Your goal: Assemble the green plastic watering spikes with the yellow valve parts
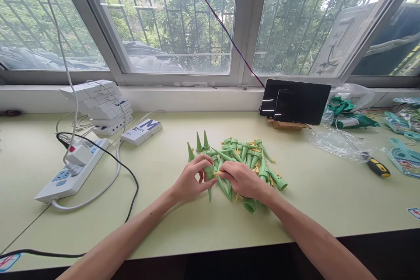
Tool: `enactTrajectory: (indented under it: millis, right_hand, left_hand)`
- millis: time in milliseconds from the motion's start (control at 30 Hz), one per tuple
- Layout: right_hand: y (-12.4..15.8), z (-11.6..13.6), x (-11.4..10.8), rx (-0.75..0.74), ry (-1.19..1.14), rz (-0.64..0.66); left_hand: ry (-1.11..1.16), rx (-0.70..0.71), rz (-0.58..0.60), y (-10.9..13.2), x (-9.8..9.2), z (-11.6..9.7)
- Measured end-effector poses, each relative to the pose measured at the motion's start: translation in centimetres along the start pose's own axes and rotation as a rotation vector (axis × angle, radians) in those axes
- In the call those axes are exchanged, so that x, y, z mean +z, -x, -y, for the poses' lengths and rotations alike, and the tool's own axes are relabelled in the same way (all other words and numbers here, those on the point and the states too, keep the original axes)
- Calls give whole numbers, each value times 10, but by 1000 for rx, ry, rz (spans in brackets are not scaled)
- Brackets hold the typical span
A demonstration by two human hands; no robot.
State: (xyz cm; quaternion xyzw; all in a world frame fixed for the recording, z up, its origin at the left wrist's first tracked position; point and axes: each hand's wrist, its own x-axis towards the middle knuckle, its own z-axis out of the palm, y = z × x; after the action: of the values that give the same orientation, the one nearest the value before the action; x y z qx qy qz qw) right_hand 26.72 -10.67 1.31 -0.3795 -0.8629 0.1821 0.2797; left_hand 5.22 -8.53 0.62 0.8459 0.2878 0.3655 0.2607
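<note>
My left hand is closed around a green plastic plant-watering spike, held with its tip pointing down. Between the thumb and fingers of my right hand is a small yellow plastic piece, which meets the side of the spike near its collar. Behind and beside both hands lies a heap of green spikes mixed with small yellow pieces. Several spikes stand tip-up at the heap's left. One green spike lies with its open threaded end toward me.
A white power strip with cables lies left. Stacked white boxes and a single box stand behind it. A dark tablet leans on a cardboard stand. A screwdriver and plastic bags lie right.
</note>
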Motion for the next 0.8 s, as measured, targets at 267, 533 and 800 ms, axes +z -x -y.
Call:
enactTrajectory:
  millis: [267,533,800]
  right_hand:
    - [0,-2,1,-11,30,3]
    - [1,0,1,17,31,8]
    - [-2,1,-5,44,-77,-80]
  left_hand:
    - [-7,6,-3,0,0,0]
    - [-26,18,-9,0,0,0]
    - [-9,10,-82,0,0,3]
